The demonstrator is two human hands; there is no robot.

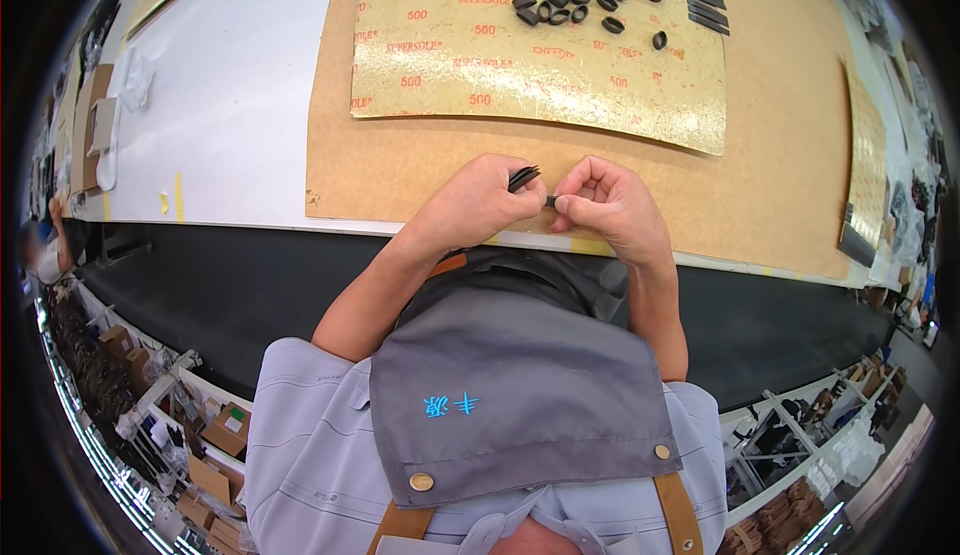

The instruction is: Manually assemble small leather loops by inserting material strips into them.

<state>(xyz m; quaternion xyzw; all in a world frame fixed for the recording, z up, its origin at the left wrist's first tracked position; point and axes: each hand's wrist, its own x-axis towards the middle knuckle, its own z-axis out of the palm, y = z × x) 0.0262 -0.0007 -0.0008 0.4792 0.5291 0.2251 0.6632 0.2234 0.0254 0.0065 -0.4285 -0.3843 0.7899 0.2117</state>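
My left hand (482,198) is closed around a small bundle of black strips (523,178), whose ends stick out past the thumb. Close beside it, the thumb and fingers of my right hand (615,213) pinch the end of a short black strip (551,201) that reaches across from the left hand. Both hands are just above the near edge of a brown sheet (780,175). Beyond them, several black loops (580,13) lie scattered on a yellowish printed board (440,85). More flat black strips (706,0) are lined up along that board's right side.
The brown sheet and board rest on a white table (230,85). Another board (862,155) stands at the right end, with black strips (857,247) at its near corner. Cardboard pieces (92,125) and clear plastic (138,83) are at the left. A person (50,250) is at far left.
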